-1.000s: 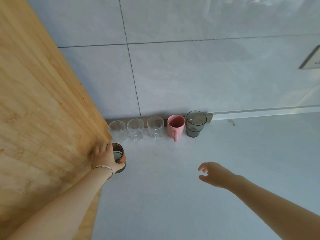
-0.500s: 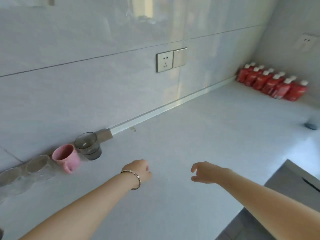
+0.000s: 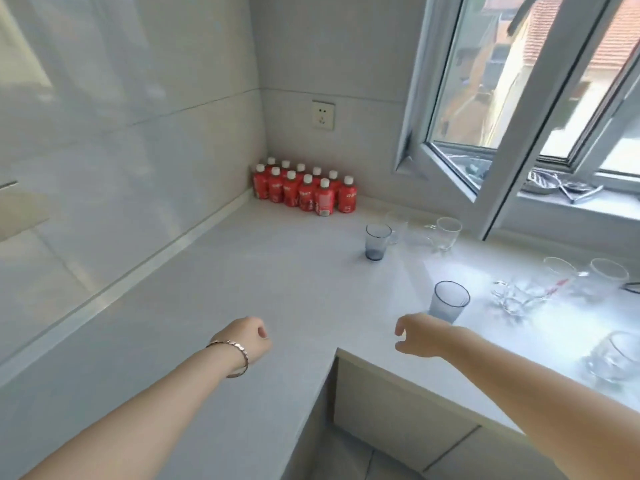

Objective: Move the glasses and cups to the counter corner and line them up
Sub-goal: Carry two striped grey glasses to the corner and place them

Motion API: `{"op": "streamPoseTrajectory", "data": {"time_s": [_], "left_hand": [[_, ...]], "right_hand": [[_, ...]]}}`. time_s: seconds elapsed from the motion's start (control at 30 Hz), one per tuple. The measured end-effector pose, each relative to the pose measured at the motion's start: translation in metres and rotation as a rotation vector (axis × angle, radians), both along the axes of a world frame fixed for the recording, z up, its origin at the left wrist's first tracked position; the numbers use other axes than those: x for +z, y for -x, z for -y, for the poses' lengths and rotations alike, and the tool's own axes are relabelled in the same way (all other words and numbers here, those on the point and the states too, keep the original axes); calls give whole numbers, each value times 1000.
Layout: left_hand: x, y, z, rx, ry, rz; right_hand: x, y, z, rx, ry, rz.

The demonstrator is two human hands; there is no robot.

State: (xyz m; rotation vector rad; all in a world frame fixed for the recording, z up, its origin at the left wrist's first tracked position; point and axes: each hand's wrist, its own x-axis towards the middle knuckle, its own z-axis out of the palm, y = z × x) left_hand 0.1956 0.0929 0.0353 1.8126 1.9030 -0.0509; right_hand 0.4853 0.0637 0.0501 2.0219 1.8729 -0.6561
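Note:
On the pale counter (image 3: pixel 242 278) under the window stand several glasses. A grey-blue tumbler (image 3: pixel 449 301) is nearest, just beyond my right hand (image 3: pixel 420 336), whose fingers are apart and empty. A grey-blue mug (image 3: pixel 376 241) stands farther back, with clear mugs (image 3: pixel 446 233) behind it. More clear glasses (image 3: pixel 557 277) and a low clear dish (image 3: pixel 512 296) sit to the right, and one clear glass (image 3: pixel 611 355) is at the right edge. My left hand (image 3: pixel 251 337), with a bracelet at the wrist, hovers over the counter with curled fingers, holding nothing.
Several red bottles (image 3: pixel 304 190) with white caps fill the far counter corner below a wall socket (image 3: pixel 322 115). An open window sash (image 3: pixel 460 161) juts in over the counter. The counter's inner edge drops to cabinet fronts (image 3: pixel 398 410) at lower right.
The view has swung right, away from the row of cups by the wooden panel, to the window side. My left hand has let go of the orange-banded cup; both hands now reach forward empty.

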Motion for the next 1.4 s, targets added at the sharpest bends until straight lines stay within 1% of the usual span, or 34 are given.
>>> {"op": "streamPoseTrajectory", "data": {"time_s": [0.1, 0.2, 0.33, 0.43, 0.53, 0.67, 0.8, 0.87, 0.93, 1.0, 1.1, 1.17, 1.27, 1.4], "left_hand": [[-1, -50, -43, -57, -19, 15], [-7, -93, -86, -128, -19, 30], [-18, -150, -151, -244, -22, 49], [-25, -179, -197, -282, -2, 98], [-37, -200, -237, -306, 40, 111], [-53, -225, -279, -292, 66, 112], [-58, -265, -305, -278, -1, 267], [-62, -286, -317, -292, 19, 272], [-72, -300, -324, -313, 40, 225], [-82, -306, -325, -295, 13, 194], [-84, -304, -318, -245, -44, 201], [-79, -299, -308, -246, -47, 188], [-67, -285, -278, -260, -28, 169], [-50, -250, -218, -154, -8, 257]], "right_hand": [[-2, -48, -19, -88, -48, -49], [-6, -85, -37, -181, -140, -105], [-23, -129, -63, -322, -253, -76], [-46, -145, -78, -424, -182, -106], [-66, -151, -89, -461, -125, -176], [-78, -159, -98, -512, -175, -234], [-77, -165, -106, -623, -191, -310], [-74, -168, -111, -654, -213, -324], [-70, -170, -115, -677, -241, -341], [-66, -174, -119, -683, -274, -346], [-59, -180, -123, -677, -307, -360], [-55, -183, -125, -658, -320, -374], [-49, -185, -129, -588, -327, -420], [-44, -181, -132, -432, -298, -456]]}}
